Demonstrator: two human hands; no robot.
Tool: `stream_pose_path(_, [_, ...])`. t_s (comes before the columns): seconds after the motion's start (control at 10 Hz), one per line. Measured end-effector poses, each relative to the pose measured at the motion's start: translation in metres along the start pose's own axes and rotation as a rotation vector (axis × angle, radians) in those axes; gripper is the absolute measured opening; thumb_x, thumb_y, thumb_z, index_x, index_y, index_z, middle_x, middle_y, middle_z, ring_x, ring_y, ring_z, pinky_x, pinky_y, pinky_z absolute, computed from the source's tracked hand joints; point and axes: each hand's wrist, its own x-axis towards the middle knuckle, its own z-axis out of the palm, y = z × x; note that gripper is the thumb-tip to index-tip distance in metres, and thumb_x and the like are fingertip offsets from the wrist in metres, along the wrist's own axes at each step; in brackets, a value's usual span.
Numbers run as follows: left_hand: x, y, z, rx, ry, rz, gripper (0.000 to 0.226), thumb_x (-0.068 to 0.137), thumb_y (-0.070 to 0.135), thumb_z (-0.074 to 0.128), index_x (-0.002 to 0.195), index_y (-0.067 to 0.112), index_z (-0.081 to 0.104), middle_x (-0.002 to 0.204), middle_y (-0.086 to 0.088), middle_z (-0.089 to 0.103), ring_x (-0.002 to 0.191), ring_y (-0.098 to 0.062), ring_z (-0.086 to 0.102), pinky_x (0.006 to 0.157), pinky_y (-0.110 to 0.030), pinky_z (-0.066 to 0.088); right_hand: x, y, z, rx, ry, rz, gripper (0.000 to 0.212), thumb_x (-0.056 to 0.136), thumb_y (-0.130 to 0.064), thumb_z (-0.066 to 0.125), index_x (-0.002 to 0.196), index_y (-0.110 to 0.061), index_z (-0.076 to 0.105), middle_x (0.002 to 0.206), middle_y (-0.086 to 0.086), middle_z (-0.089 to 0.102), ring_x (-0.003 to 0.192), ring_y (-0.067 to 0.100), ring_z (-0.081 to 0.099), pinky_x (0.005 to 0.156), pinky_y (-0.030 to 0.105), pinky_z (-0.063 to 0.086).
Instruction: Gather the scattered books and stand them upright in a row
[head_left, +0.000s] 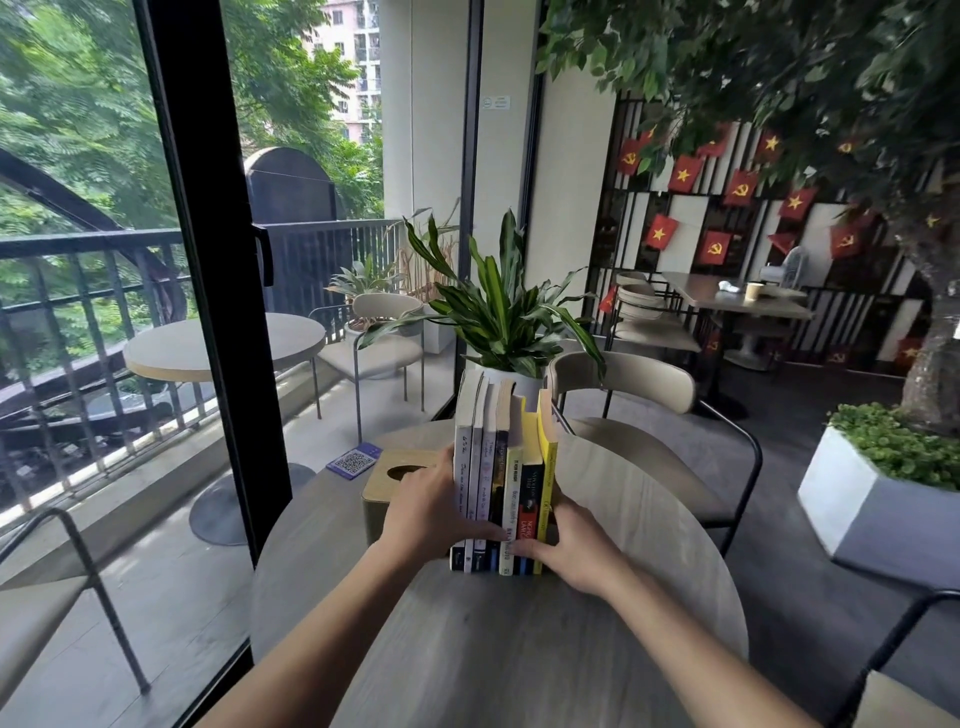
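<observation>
Books upright in row mid-bench, spines toward camera. Left hand at left end, right hand at right end. Fingers of both straight, pressed flat across lower spines. Box just left of row.

Head-worn camera, looking down, near table

Seven paperback books stand upright in a tight row, spines toward the camera, on a round grey wood-grain table. The left hand presses the row's left end, the right hand its right end; both lay fingers flat across the lower spines. A pale wooden tissue box sits just left of the row. A purple QR-code card lies beyond it. A white-potted leafy plant stands behind.
</observation>
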Motion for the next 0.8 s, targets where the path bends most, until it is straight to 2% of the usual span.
stream_pose_path(0.1, [0.0,0.001,-0.001,-0.022,-0.021,-0.032,0.115,0.041,0.08,0.073,0.131,0.016,0.041,0.106,-0.001,0.067,0.09,-0.023,0.067,0.076,-0.043,0.057,-0.001,-0.002,-0.001,0.001,-0.006,0.008,0.072,0.077,-0.04,0.078,0.138,-0.027,0.042,0.133,-0.008,0.057,0.121,0.008,0.052,0.103,0.029,0.043])
stream_pose_path(0.2, [-0.002,0.001,-0.003,-0.008,-0.032,-0.032,0.116,0.04,0.086,0.066,0.131,0.02,0.039,0.105,0.001,0.067,0.089,-0.021,0.068,0.076,-0.042,0.058,-0.002,-0.002,0.0,0.005,-0.003,0.01,0.073,0.076,-0.04,0.078,0.138,-0.028,0.042,0.134,-0.008,0.058,0.124,0.011,0.053,0.103,0.031,0.044])
stream_pose_path(0.3, [-0.003,0.001,-0.009,0.044,-0.042,-0.02,0.113,0.044,0.089,0.065,0.132,0.023,0.041,0.107,0.003,0.068,0.094,-0.02,0.066,0.079,-0.041,0.057,-0.006,-0.004,-0.002,0.023,0.018,0.019,0.075,0.075,-0.04,0.08,0.138,-0.03,0.041,0.134,-0.009,0.057,0.124,0.009,0.052,0.1,0.026,0.043])
stream_pose_path(0.4, [-0.006,0.003,-0.015,0.201,-0.013,0.013,0.116,0.048,0.096,0.054,0.139,0.025,0.042,0.124,0.002,0.062,0.114,-0.022,0.053,0.096,-0.04,0.048,-0.01,-0.002,-0.005,0.028,0.073,0.009,0.093,0.065,-0.057,0.08,0.143,-0.038,0.032,0.142,-0.011,0.048,0.131,0.008,0.043,0.106,0.031,0.04])
stream_pose_path(0.5, [-0.017,0.008,-0.023,0.166,0.099,-0.068,0.127,0.05,0.102,0.041,0.148,0.023,0.034,0.135,0.002,0.052,0.123,-0.016,0.038,0.105,-0.039,0.039,-0.016,0.0,-0.012,0.057,0.166,0.031,0.118,0.054,-0.075,0.075,0.15,-0.038,0.017,0.155,-0.007,0.033,0.141,0.012,0.032,0.113,0.045,0.035])
stream_pose_path(0.6, [-0.026,0.017,-0.036,0.008,0.238,-0.107,0.122,0.057,0.1,0.04,0.146,0.017,0.038,0.133,0.001,0.05,0.121,-0.012,0.033,0.106,-0.038,0.036,-0.025,-0.003,-0.023,0.127,0.27,0.012,0.121,0.056,-0.075,0.073,0.152,-0.028,0.016,0.155,-0.002,0.032,0.139,0.013,0.034,0.112,0.043,0.036])
stream_pose_path(0.7, [-0.037,0.031,-0.052,-0.131,0.359,-0.144,0.106,0.065,0.094,0.04,0.135,0.015,0.048,0.128,0.0,0.053,0.118,-0.014,0.038,0.102,-0.04,0.041,-0.036,-0.014,-0.032,0.186,0.341,-0.027,0.099,0.069,-0.072,0.064,0.148,-0.025,0.027,0.146,-0.007,0.041,0.13,0.006,0.041,0.107,0.037,0.041])
stream_pose_path(0.8, [-0.041,0.045,-0.065,-0.377,0.396,-0.149,0.076,0.069,0.091,0.043,0.099,0.022,0.055,0.097,0.005,0.055,0.094,-0.021,0.054,0.079,-0.046,0.053,-0.045,-0.034,-0.046,0.315,0.472,-0.091,0.077,0.072,-0.08,0.051,0.12,-0.02,0.052,0.114,-0.006,0.061,0.103,0.01,0.058,0.084,0.017,0.045])
